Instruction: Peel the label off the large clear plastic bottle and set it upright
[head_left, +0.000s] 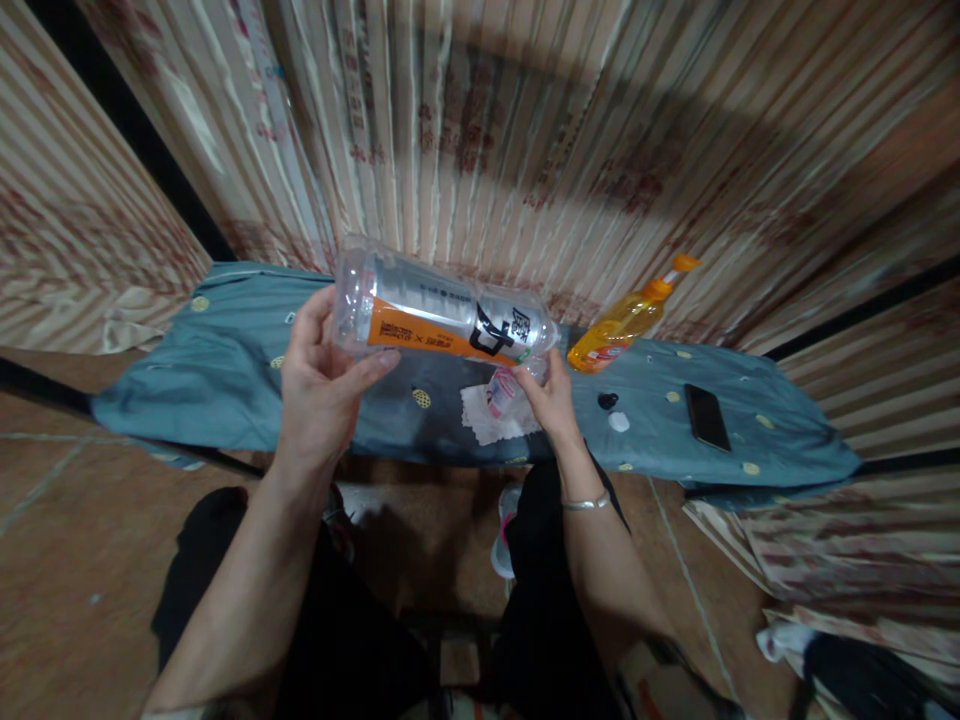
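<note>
A large clear plastic bottle with an orange and black label is held sideways above a blue cloth-covered bench. My left hand is wrapped round its wide bottom end. At the neck end, my right hand grips the bottle, together with a small pinkish-white thing I cannot make out. Below the bottle a white cloth or tissue lies on the blue cover.
An orange-yellow squeeze bottle lies on the bench to the right. Near it sit a black cap, a white cap and a black phone. A striped curtain hangs behind. My legs and the tiled floor are below.
</note>
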